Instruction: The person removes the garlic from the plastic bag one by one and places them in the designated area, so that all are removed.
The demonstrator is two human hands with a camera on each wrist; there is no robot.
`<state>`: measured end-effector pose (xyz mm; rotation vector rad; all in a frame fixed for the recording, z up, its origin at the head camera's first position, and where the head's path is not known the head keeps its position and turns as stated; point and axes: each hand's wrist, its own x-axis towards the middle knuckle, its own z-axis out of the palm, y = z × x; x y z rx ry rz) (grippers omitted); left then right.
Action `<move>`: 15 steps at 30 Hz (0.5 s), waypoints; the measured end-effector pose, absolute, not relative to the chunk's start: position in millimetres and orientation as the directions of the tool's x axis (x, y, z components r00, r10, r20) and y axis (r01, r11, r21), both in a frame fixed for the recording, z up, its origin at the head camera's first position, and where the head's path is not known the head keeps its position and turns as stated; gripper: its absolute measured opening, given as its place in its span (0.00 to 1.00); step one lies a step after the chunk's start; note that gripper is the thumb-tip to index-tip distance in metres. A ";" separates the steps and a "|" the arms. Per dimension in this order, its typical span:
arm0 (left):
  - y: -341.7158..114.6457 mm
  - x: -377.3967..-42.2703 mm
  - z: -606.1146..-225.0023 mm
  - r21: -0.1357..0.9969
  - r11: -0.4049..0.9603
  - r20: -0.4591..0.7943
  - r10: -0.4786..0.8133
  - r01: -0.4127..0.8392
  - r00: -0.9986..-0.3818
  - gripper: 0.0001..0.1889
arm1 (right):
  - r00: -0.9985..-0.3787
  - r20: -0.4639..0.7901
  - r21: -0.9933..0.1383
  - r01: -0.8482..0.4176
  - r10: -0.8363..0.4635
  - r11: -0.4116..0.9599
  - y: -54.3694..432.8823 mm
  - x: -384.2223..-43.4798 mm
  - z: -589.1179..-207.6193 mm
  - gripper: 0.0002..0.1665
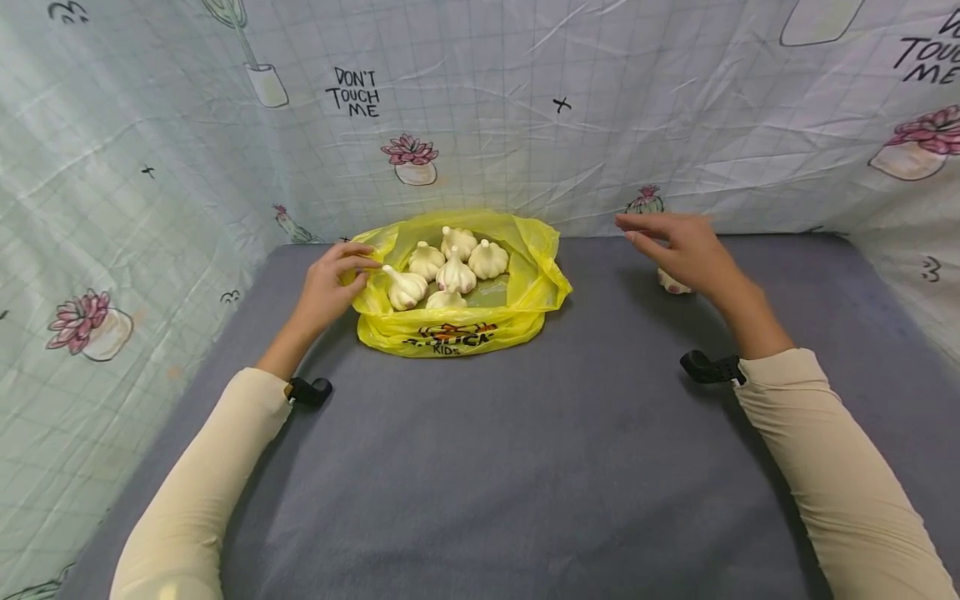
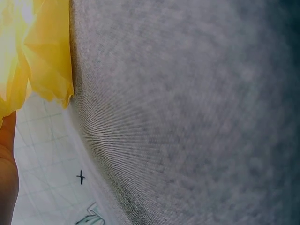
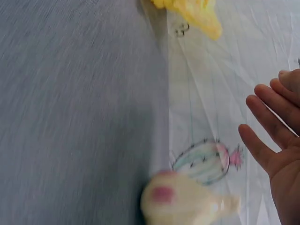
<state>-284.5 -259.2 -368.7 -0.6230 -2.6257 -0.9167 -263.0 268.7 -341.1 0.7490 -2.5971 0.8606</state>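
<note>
From where I stand, a fabric sheet point(image 1: 480, 108) hangs behind the counter point(image 1: 480, 467) and along both sides. The bag point(image 1: 517, 329) sits near the counter's back edge, with six garlic bulbs point(image 1: 454, 272) inside, gathered toward its left and middle. The left hand point(image 1: 330, 279) is at the bag's left rim, just beside the leftmost bulb. Well to the bag's right, a lone bulb point(image 1: 672, 285) lies partly behind the right hand point(image 1: 682, 250).

The gray table point(image 1: 525, 467) holds a yellow bag point(image 1: 517, 330), with one garlic point(image 1: 672, 285) right of the bag.
</note>
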 end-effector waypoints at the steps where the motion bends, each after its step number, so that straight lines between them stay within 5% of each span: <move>1: -259.4 -284.0 -368.2 0.519 0.702 0.404 0.301 0.488 -0.864 0.11 | -0.816 0.426 -0.471 -0.568 -0.390 0.675 263.8 -264.6 -340.9 0.22; 15: -259.6 -284.6 -365.7 0.508 0.708 0.397 0.312 0.490 -0.863 0.11 | -0.735 0.418 -0.510 -0.676 -0.534 0.532 197.0 -289.1 -332.4 0.21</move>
